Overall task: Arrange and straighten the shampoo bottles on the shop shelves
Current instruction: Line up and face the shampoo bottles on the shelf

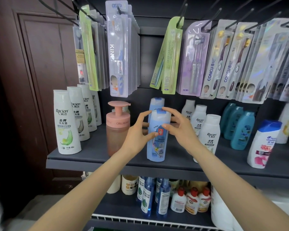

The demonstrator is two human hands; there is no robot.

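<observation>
Blue shampoo bottle, mid-frame, standing upright between two hands on the dark shelf.

The blue shampoo bottle stands at the centre of the frame, long axis vertical, cap up, printed label toward the camera, base near the front edge of the dark shelf. A second blue bottle stands directly behind it. The left hand is at the bottle's left side, fingers spread, thumb tip touching the label. The right hand is at the right side, fingers spread and curved, fingertips at the cap and body; whether either hand grips firmly cannot be told. Left of centre stands a pink pump bottle; further left, a row of white Raclen bottles. Right of centre stand more white bottles, then teal bottles. Toothbrush packs hang across the upper frame.
</observation>
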